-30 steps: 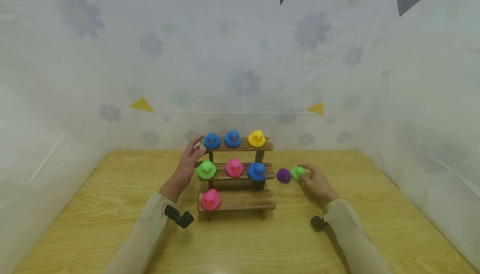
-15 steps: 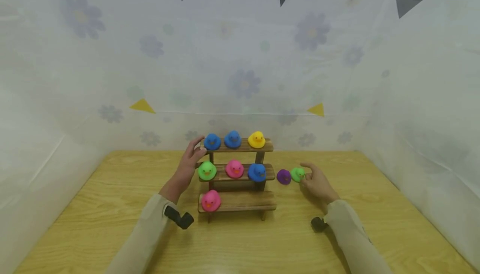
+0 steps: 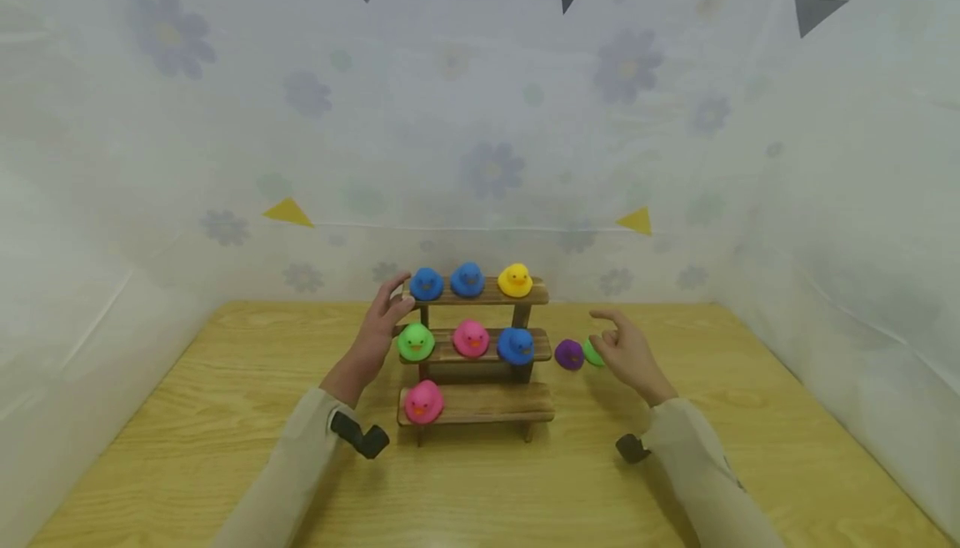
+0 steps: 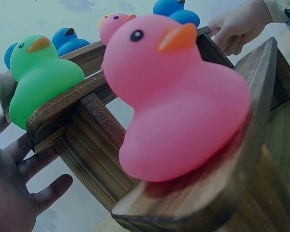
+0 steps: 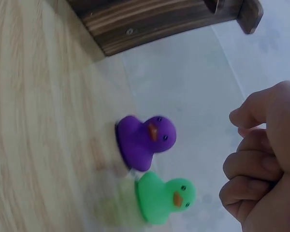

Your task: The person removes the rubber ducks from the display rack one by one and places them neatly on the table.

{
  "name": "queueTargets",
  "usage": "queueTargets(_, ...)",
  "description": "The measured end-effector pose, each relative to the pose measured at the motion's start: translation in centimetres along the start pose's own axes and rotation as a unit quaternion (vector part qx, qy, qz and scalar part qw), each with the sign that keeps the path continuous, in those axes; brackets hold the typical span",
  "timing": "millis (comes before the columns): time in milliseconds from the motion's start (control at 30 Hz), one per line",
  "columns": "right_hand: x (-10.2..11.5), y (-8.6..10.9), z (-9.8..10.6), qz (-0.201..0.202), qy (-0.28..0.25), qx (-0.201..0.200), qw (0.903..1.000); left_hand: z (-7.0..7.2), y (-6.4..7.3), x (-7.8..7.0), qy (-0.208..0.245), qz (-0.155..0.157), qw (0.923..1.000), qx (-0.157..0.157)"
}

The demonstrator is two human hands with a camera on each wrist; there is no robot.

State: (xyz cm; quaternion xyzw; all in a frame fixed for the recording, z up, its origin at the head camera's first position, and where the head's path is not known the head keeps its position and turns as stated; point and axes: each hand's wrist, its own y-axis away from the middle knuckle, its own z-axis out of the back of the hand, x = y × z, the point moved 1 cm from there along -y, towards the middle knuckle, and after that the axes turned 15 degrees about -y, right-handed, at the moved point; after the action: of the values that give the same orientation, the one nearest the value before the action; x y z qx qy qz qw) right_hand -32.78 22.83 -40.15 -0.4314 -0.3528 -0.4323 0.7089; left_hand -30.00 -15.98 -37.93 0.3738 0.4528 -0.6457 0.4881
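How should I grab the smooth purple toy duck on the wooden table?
Maybe pinch the purple duck by its round head, coming from above with the right hand. The head pokes up over the body. The small green toy duck crowds one side and the brown wooden three-step shelf stands opposite, so the top looks easiest.

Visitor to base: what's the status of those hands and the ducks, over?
Left hand holding wooden stand by its left end. Right hand empty, near green duck on table. Perhaps in the way: purple duck, between green duck and stand.
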Motion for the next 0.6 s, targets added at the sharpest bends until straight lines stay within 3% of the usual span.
queueTargets(333, 4.0, 0.5, -0.8, 0.005, -0.038, 0.015, 0.9991, 0.0, -0.1, 0.2, 0.003, 0.001, 1.0000, 0.002)
queueTargets(500, 7.5, 1.3, -1.4, 0.046, -0.044, 0.024, 0.9977, 0.1, -0.1, 0.1, 0.003, 0.000, 1.0000, 0.006)
queueTargets(600, 8.2, 1.5, -1.8, 0.083, -0.045, 0.031, 0.9950, 0.1, -0.1, 0.0, 0.003, -0.001, 1.0000, 0.007)
